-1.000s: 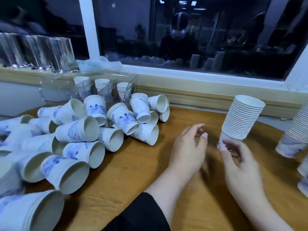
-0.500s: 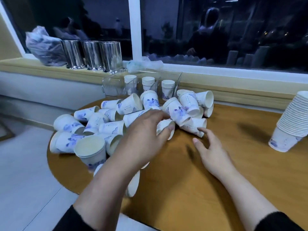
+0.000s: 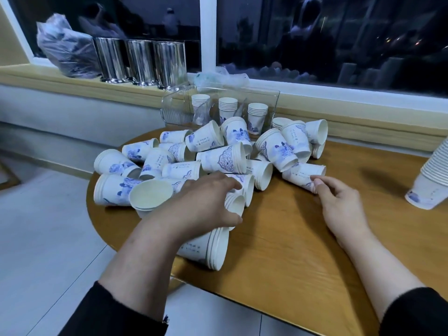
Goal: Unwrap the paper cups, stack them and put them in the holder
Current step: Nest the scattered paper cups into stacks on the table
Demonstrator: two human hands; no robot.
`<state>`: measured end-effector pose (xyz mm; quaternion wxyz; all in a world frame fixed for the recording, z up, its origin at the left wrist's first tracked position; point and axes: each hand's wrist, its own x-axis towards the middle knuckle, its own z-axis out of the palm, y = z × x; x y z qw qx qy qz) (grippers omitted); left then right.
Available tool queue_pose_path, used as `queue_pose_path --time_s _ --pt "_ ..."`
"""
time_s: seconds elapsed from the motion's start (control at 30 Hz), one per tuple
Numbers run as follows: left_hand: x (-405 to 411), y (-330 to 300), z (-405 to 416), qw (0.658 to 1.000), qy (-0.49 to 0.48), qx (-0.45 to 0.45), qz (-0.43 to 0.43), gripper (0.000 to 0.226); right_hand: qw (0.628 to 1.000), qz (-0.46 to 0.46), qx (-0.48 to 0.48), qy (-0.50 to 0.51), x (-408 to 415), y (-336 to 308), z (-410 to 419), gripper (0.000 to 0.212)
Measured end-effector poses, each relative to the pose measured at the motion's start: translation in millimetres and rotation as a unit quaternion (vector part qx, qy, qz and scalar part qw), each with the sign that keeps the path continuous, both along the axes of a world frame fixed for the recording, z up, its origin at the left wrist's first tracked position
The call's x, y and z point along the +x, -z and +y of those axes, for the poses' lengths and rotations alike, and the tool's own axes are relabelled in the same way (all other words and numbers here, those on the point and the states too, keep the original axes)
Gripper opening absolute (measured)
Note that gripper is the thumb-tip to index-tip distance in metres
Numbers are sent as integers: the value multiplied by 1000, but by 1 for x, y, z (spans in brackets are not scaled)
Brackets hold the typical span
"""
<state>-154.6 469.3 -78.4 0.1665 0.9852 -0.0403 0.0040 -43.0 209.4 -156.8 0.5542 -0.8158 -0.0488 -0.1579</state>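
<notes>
Bare table lies right of the cup pile — holder behind it. Left hand grasps a small cup stack; right hand pinches a lying cup.

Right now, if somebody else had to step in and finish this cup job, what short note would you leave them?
Left hand: reaching into the pile of loose cups, fingers curled over a cup lying on its side.
Right hand: fingertips pinching the base of another lying cup at the pile's near right edge.
Clear holder at the back of the table: three short stacks inside.
Tall stack stands at the table's right edge, outside the holder.
Done: cups look unwrapped; some stacked.
Left: nest the loose cups into stacks and load them, with the tall stack, into the holder.
</notes>
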Motion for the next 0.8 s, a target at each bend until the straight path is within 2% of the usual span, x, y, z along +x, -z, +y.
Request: queue_pose_path --time_s 0.47,0.67,0.8 --pt "10 14 -1 995 -24 -80 -47 50 1000 1 -2 0 -14 -3 1 19" --pt "5 3 -8 981 -21 -165 -103 38 998 -11 38 44 -18 -9 2 15" --pt "2 -9 -27 956 -8 -256 -141 31 997 -24 27 73 -23 -9 -2 11"
